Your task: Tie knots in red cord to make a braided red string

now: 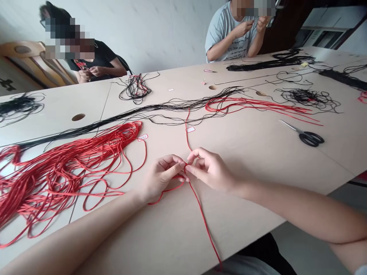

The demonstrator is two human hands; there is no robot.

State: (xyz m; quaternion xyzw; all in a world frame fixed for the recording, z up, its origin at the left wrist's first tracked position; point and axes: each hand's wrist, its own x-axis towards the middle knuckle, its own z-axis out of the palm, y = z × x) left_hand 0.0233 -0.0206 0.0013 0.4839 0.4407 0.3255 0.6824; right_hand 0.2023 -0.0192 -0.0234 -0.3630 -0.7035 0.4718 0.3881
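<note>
Left hand (162, 176) and right hand (213, 171) meet on a red cord (204, 217)

The hands are close together just above the counter (243, 225), thumbs and fingertips pinching the red cord between them; whether a knot sits in that grip is too small to tell. One length of the cord drops from the pinch to the counter's near edge, and another curves out beneath the left hand. Beyond the right fingers, a red strand (187, 133) leads away past a small paper label (191, 130).

To the left of the left hand spreads a large loose bundle of red cords (83, 168), with a second label (142, 137) by its far end. Farther beyond both hands, a long band of black cords (143, 109) stretches across, meeting a group of red strands (258, 103) on the right. Right of the right hand and farther off lie scissors (311, 138) with black handles, and past them a black tangle (312, 100).

Farthest from the hands, a looped black-and-red hank (137, 88) lies near a person in a black shirt (101, 53); off to the right, another person in a pale printed shirt (222, 34) has both hands raised.
</note>
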